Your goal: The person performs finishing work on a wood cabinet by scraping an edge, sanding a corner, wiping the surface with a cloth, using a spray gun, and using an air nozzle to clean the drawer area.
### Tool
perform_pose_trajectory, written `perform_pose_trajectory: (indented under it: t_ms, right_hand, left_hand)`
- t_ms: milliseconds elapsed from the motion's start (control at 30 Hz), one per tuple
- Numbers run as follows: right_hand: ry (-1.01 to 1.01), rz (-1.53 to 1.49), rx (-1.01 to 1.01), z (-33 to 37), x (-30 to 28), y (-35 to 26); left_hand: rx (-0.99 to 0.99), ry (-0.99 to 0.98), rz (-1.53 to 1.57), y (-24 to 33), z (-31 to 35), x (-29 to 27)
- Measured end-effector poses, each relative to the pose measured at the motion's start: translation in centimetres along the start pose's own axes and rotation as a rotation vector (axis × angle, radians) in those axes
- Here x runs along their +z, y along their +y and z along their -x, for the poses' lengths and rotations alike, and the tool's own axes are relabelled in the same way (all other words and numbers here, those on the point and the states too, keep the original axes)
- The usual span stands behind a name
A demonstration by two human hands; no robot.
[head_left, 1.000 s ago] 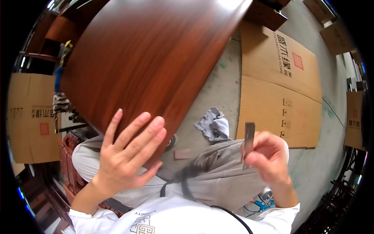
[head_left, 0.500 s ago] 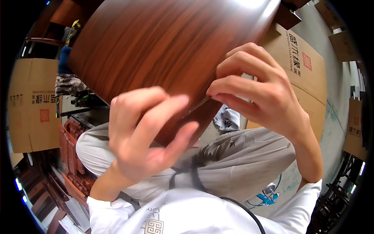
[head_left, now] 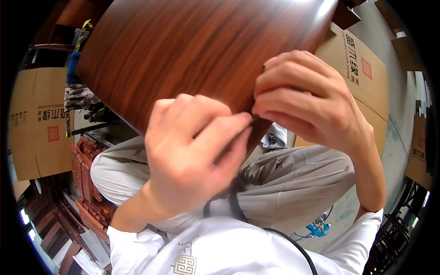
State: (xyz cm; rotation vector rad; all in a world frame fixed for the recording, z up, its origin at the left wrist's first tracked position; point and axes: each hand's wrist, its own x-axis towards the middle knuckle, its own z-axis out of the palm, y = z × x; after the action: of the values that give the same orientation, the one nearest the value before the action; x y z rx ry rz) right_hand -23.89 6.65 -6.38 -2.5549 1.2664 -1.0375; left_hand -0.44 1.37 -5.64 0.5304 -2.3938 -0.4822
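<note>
A glossy red-brown wooden panel (head_left: 183, 55) with dark grain stretches out before me, its near corner by my knees. Over its near edge, the fingertips of my two hands almost meet. My left hand (head_left: 192, 142) is closed, thumb and index finger pinched together. Beside those tips, my right hand (head_left: 302, 96) pinches too, its other fingers curled. Whatever the fingers grip is too small or too hidden to make out.
Large cardboard cartons stand at the left (head_left: 39, 123) and the right (head_left: 362, 78). Red-brown wooden parts (head_left: 89, 165) are stacked by my left knee. A crumpled striped cloth (head_left: 275, 136) lies beyond my legs. A bright blue object with a blue cord (head_left: 317, 229) sits on the floor at right.
My left hand has moved right and its thumb and index finger have closed together, near the right fingertips. The right hand stays near the panel's edge, still pinching.
</note>
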Motion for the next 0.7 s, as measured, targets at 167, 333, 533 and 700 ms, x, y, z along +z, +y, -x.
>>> perform_pose_trajectory:
  t_ms: [167, 333, 533, 700]
  right_hand:
    - [-0.028, -0.019, -0.033, 0.4, -0.4, -0.2]
    - [-0.002, -0.011, -0.018, 0.1, -0.4, -0.1]
    - [0.008, -0.055, -0.007, 1.4, -0.3, -1.1]
    - [-0.008, -0.011, 0.027, 0.9, -0.9, -0.2]
  left_hand:
    - [0.021, -0.022, 0.013, 0.4, 0.3, 0.0]
    - [0.038, -0.009, -0.006, -0.2, 0.0, 0.1]
    - [0.033, -0.061, 0.009, 0.8, 0.5, -0.4]
    - [0.028, -0.029, -0.017, -0.1, 0.3, -0.6]
